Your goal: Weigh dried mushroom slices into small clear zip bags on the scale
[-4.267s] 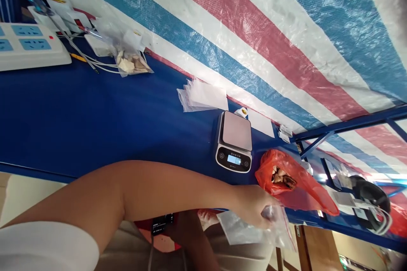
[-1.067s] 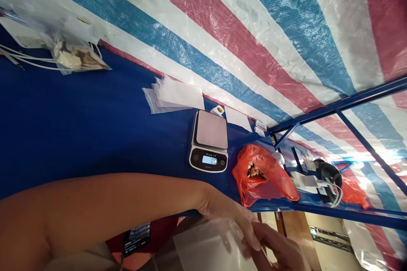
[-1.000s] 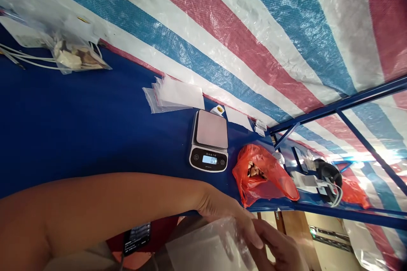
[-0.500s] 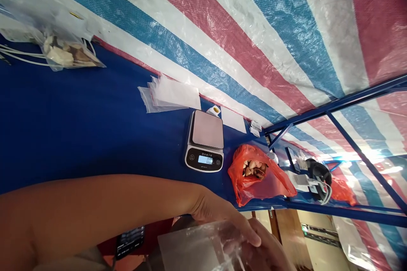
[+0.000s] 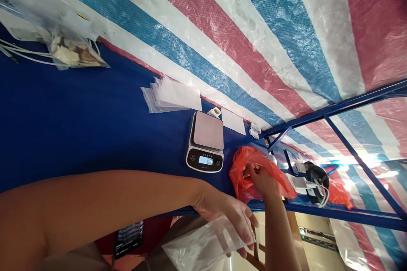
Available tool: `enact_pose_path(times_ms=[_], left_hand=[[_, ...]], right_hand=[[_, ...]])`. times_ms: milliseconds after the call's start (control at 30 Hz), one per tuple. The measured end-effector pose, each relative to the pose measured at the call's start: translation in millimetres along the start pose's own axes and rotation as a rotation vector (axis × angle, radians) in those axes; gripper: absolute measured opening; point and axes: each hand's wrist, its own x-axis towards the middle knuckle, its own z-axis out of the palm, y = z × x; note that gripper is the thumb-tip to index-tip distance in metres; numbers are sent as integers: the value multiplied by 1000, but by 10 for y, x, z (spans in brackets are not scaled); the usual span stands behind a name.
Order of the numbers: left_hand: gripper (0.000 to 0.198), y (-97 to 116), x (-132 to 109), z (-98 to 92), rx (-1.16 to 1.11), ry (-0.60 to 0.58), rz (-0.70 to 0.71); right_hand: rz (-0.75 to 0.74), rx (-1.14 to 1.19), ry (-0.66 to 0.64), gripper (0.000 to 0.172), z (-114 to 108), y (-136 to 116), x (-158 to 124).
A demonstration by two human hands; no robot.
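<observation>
My left hand (image 5: pixel 230 218) grips a clear zip-lock bag (image 5: pixel 193 243) near its red-lined opening, just in front of the table edge. The bag hangs limp and looks flat. My right hand (image 5: pixel 262 180) reaches down into an orange-red plastic bag (image 5: pixel 238 161), its fingertips among light and brown chunky pieces (image 5: pixel 246 170). Those fingers are mostly hidden, so whether they hold a piece does not show. Left of the red bag stands a kitchen scale (image 5: pixel 208 133) with a bare platform and a lit display (image 5: pixel 207 160) that seems to read 0.0.
Flat zip-lock bags (image 5: pixel 178 93) lie behind the scale, near a small white item (image 5: pixel 215 112) and a white sheet (image 5: pixel 233 121). A filled clear bag (image 5: pixel 74 53) and white cables (image 5: pixel 28 53) are far left. A phone (image 5: pixel 129 239) is below the table edge. Blue metal bars (image 5: pixel 359 142) stand right.
My right hand has left the zip-lock bag and gone into the red bag. My left hand now holds the zip-lock bag alone, its fingers further apart.
</observation>
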Motion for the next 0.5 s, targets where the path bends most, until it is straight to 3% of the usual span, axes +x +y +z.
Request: enact_pose_path(times_ms=[133,300,500], left_hand=[[92,14,84,-97,-37,18,-59],[81,-11,78,-129,-26,58,16],[78,-63,103,-187,4,33,44]], right_hand=[[1,-14,7,40,151,-88,78],[-7,9,149,40,232,-147,51],[-45,118,211,29,259,-106,78]])
